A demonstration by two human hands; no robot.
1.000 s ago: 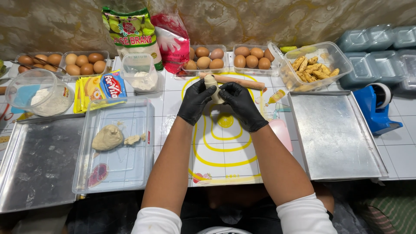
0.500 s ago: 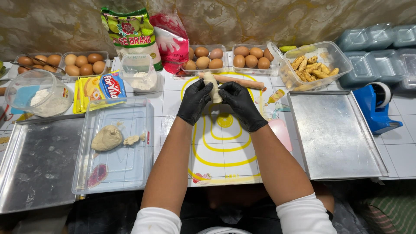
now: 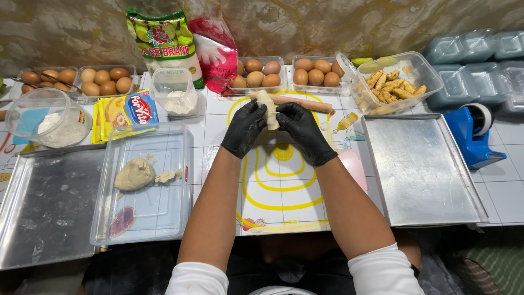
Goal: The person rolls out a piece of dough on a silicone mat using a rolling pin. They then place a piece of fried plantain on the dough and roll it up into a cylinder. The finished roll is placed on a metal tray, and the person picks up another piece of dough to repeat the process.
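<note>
Fingers [image 3: 256,112] of both gloved hands partly hide dough roll [image 3: 267,108].

We face a mottled brown-gold wall [image 3: 327,27] behind our white tiled counter [image 3: 507,186]; light falls evenly, and a green striped mat [image 3: 496,262] lies below right.

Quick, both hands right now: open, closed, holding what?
Left hand: closed on the dough roll.
Right hand: closed on the same dough roll.

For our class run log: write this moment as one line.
left hand: gloved, on dough roll | right hand: gloved, on dough roll | above yellow-ringed mat | rolling pin behind
</note>
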